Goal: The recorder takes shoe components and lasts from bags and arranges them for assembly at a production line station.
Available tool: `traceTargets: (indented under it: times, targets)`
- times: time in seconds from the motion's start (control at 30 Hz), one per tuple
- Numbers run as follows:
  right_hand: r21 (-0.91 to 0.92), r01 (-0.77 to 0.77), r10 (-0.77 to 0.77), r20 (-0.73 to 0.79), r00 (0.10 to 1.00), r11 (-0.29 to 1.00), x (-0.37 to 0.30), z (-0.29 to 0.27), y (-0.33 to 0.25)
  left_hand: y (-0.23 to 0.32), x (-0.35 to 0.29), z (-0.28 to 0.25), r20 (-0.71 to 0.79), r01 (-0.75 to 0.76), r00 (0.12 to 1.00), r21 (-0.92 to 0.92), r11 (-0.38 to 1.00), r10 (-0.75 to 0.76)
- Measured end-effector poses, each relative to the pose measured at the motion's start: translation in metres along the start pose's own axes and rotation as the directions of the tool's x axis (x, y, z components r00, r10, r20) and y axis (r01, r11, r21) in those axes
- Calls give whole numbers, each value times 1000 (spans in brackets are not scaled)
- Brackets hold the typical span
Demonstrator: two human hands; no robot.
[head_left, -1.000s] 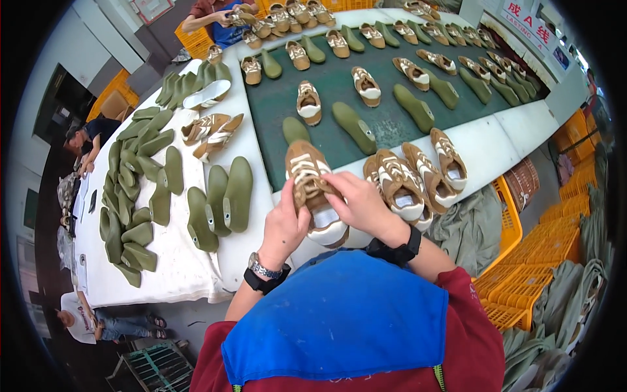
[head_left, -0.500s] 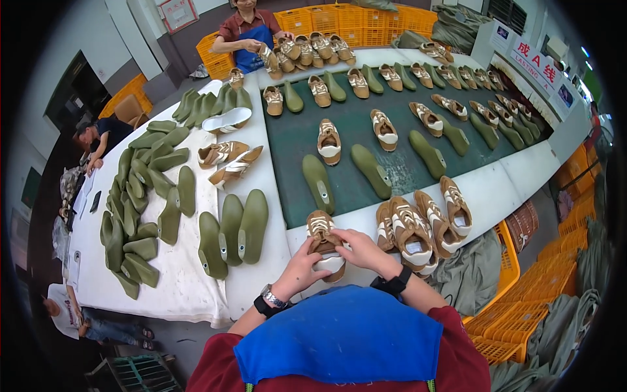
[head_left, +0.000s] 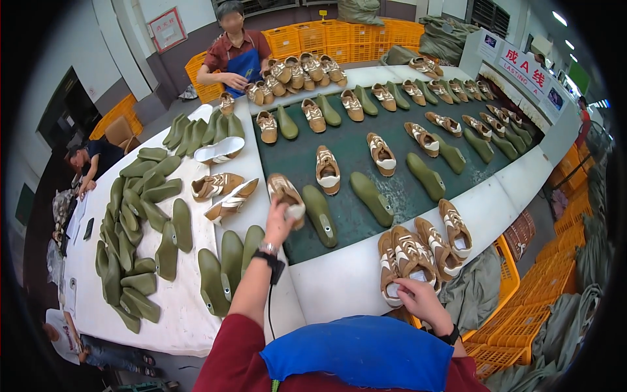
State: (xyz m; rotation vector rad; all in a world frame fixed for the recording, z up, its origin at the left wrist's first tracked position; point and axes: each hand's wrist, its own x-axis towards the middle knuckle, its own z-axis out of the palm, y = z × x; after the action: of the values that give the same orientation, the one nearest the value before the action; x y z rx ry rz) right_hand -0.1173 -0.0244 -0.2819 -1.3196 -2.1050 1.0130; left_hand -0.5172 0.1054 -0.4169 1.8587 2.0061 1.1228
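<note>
My left hand [head_left: 279, 225] reaches forward and grips a brown sneaker [head_left: 283, 187] with white trim by its heel end, over the left edge of the green belt [head_left: 405, 189]. Just right of that shoe lies an olive-green shoe last [head_left: 319, 215]. My right hand [head_left: 423, 304] is at the front edge of the white table, its fingers closed at the heel opening of the leftmost sneaker [head_left: 388, 261] in a small group. A pale label shows inside that shoe. Beside it stand several similar sneakers [head_left: 447, 258]. My fingers partly hide both shoes' heels.
Many loose lasts [head_left: 140, 284] cover the cloth-topped table at left. Sneakers and lasts sit in rows along the belt. A co-worker [head_left: 238, 52] across the table handles a pile of sneakers [head_left: 304, 70]. Orange crates [head_left: 516, 320] and grey-green cloth bags stand at right.
The sneaker both hands held at the near edge has moved forward and left to the belt in my left hand. My right hand has let go and moved right to the sneaker group.
</note>
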Motion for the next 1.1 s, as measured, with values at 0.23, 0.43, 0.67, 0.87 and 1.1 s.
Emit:
traceTargets:
  times: [0.23,0.43,0.67,0.87,1.1]
  targets:
    - [54,-56,60,-61,996,997,1,10,5,-29,6,16,195,122,968,181,976,-157]
    - [-9,112,-112,64,992,994,16,20,3,18,-104,-81,35,130,983,542,830,-178]
    - [-29,249,-241,163,957,968,6,20,15,-13,-174,-113,-178,602,783,456,655,-596]
    - [-51,241,-228,185,956,969,-16,-6,38,0,-176,-109,-258,594,786,564,573,-561]
    - [165,-158,201,-295,934,974,-54,-66,132,34,-170,-68,-201,317,941,810,494,-274]
